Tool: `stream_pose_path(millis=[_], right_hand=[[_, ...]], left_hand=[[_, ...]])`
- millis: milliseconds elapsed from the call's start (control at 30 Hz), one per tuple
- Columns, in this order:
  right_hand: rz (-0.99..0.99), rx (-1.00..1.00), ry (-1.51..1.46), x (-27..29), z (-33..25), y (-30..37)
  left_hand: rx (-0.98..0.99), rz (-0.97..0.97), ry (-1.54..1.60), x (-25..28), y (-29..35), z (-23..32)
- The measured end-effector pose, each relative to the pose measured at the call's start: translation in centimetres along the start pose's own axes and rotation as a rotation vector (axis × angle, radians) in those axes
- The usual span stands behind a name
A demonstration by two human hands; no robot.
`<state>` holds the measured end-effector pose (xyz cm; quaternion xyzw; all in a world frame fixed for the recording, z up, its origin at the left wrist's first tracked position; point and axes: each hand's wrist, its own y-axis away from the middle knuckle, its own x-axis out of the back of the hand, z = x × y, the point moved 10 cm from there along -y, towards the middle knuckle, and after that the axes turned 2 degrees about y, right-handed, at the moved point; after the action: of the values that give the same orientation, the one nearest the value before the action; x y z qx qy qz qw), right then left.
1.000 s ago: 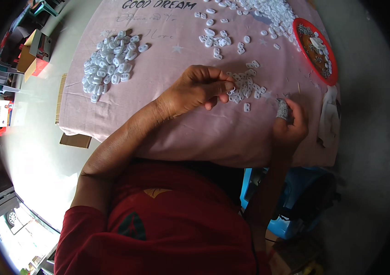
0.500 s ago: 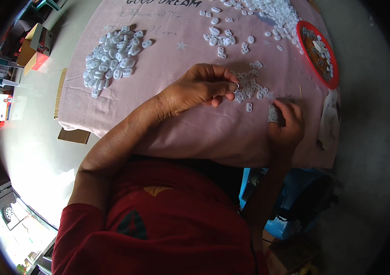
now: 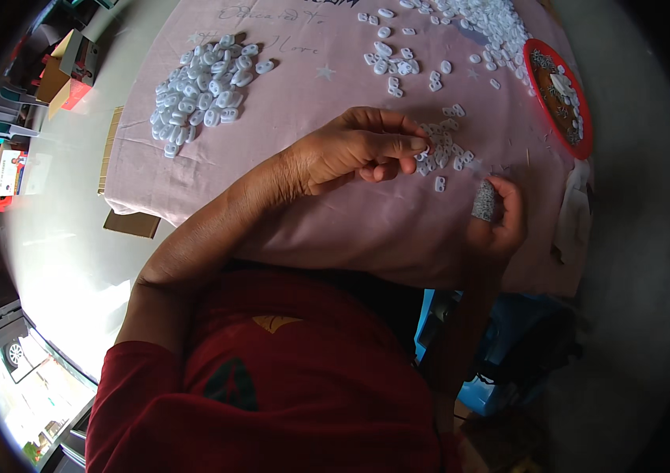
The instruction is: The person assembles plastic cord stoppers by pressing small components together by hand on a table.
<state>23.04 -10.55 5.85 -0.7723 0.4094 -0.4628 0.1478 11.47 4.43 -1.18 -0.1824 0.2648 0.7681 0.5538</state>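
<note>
My left hand (image 3: 362, 150) reaches over the pink cloth, pinching a small white plastic piece (image 3: 426, 147) between thumb and index finger. Just beyond those fingertips lies a loose cluster of small white two-holed pieces (image 3: 447, 150), with one single piece (image 3: 439, 184) nearer to me. To the right is my right hand (image 3: 504, 221), fingers curled in, a grey speckled wrap (image 3: 484, 200) around one digit. Whatever its fingertips may hold is too small to make out. Tiny dark metal bits (image 3: 500, 169) lie on the cloth just past it.
A heap of rounded white pieces (image 3: 201, 91) sits at the left of the cloth-covered table (image 3: 287, 94). A larger spread (image 3: 492, 31) covers the far right. Beside it is a red-rimmed tray (image 3: 536, 87) of small metal parts. A whitish rag (image 3: 573, 205) hangs at the right edge.
My right hand has drawn back slightly toward me, its fingers curling in more. My left hand keeps its pinch on the small white piece. The whole view has shifted a little.
</note>
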Motion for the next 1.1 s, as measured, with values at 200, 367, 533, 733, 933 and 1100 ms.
stream_pose_path(millis=[200, 367, 533, 733, 933, 1100], right_hand=[[-0.175, -0.112, -0.314, -2.6, -2.5, -0.3], [-0.237, -0.232, -0.524, -4.7, -2.0, 0.7], [-0.292, -0.374, -0.701, -6.1, -2.2, 1.7], [-0.258, -0.405, -0.814, -5.9, -2.4, 2.0], [-0.227, -0.347, -0.759, -5.8, -2.4, 2.2], [-0.217, -0.384, -0.747, -5.9, -2.0, 2.5]], left_hand=[[0.032, 0.018, 0.048, 0.3, 0.1, -0.3], [-0.054, 0.005, -0.113, -0.4, 0.4, 0.9], [-0.059, 0.017, -0.193, -0.5, 0.6, 0.8], [-0.094, -0.011, -0.200, -0.8, 0.8, 1.0], [-0.114, -0.028, -0.236, -1.2, 0.9, 1.0], [-0.136, -0.067, -0.224, -1.5, 1.0, 1.1]])
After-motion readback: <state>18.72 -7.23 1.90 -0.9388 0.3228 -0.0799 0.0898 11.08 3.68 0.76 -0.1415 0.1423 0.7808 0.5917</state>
